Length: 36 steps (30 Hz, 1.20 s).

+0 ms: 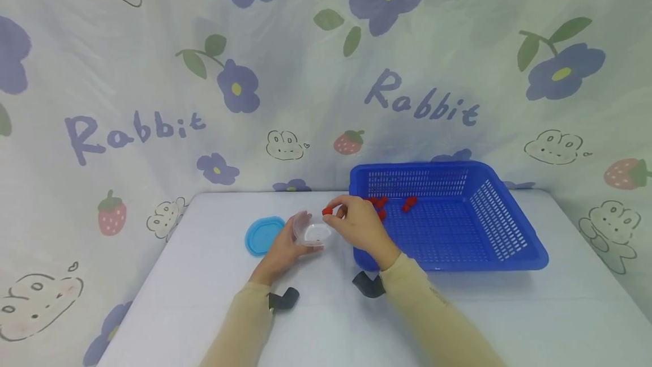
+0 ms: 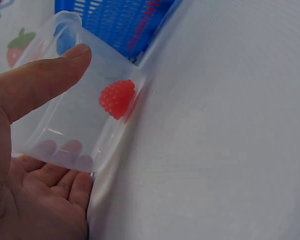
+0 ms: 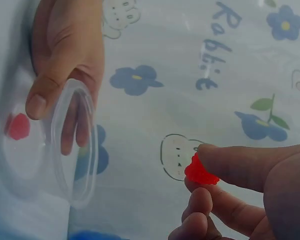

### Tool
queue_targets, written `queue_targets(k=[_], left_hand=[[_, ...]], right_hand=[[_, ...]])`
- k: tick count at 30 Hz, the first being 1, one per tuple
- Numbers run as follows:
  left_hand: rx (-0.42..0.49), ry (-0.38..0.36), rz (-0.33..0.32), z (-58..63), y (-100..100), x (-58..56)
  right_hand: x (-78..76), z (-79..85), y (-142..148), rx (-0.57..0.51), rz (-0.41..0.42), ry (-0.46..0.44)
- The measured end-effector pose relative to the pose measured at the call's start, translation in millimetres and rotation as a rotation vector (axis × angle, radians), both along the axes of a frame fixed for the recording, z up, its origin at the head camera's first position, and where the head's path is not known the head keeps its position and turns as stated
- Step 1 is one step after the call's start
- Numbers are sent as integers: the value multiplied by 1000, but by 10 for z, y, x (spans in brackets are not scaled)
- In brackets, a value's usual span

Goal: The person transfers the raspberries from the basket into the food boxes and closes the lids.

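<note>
My left hand (image 1: pixel 280 251) grips a clear plastic cup (image 1: pixel 314 235) on the table, thumb on one side and fingers round the other. Inside the cup, near its bottom, lies one red raspberry (image 2: pixel 117 98). Just above and to the right of the cup's mouth, my right hand (image 1: pixel 364 226) pinches a second raspberry (image 3: pixel 200 172) between thumb and fingertips. In the right wrist view, that raspberry is apart from the cup's rim. A round light-blue lid (image 1: pixel 260 235) lies flat beside the left hand, partly covered by it.
A blue slotted plastic basket (image 1: pixel 448 265) stands on the right of the white table (image 1: pixel 198 293). Several red raspberries (image 1: pixel 410 204) lie in its left part, some partly hidden by the right hand. A patterned curtain (image 1: pixel 305 84) hangs behind the table.
</note>
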<state>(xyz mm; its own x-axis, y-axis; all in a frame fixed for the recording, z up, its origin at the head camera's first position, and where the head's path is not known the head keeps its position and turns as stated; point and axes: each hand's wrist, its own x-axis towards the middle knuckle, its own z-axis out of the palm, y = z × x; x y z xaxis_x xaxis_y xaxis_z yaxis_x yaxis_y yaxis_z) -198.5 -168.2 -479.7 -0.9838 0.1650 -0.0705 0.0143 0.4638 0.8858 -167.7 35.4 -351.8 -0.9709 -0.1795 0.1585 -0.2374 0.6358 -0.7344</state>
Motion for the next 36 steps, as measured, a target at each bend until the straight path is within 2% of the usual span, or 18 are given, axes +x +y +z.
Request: queue_targets(k=[8,15,25,29,33,36], left_hand=[[35,4,-5,8,0,-5],[56,39,-38,29,-15,-1],[52,38,-53,46,-26,-9],[69,52,-74,100,-30,9],[112,71,-108,223,-9,73],[98,71,-107,230,-4,84]], right_hand=[[-98,-90,-161,98,-23,-20],[-184,-136,-303,257,-68,-38],[-251,-163,-425,425,-85,-35],[-254,-177,-436,441,-98,-32],[-242,-181,-434,427,-103,-32],[-230,-175,-427,414,-102,-21]])
